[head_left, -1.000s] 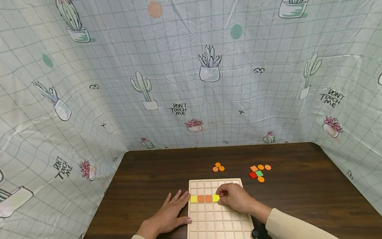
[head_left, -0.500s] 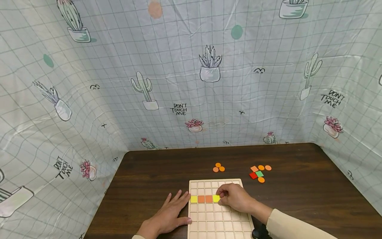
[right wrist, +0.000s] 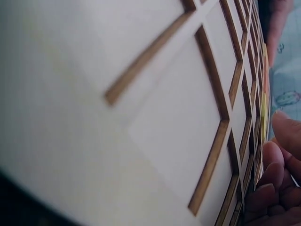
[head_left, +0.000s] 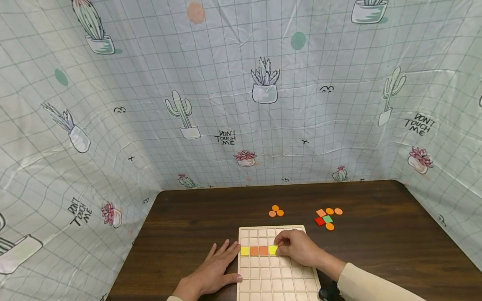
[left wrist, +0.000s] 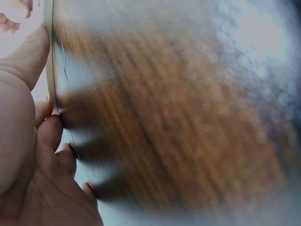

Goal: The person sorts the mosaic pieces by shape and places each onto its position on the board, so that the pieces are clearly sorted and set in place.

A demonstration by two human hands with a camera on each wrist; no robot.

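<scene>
A wooden grid board lies on the table. One row holds a yellow square tile at its left end, two orange square tiles, and a second yellow square tile. My right hand has its fingers curled, with thumb and index finger pinching at the right edge of that second yellow tile, partly covering it. Spread on the table, my left hand rests with fingertips and thumb along the board's left edge. The left wrist view shows the thumb at the board's side.
Three orange discs lie beyond the board. To the right are more orange discs, a red square, a green square and an orange square. A patterned curtain encloses the dark wooden table.
My right hand has shifted very slightly to the right at the second yellow tile. My left hand, the board and the loose pieces have stayed in place.
</scene>
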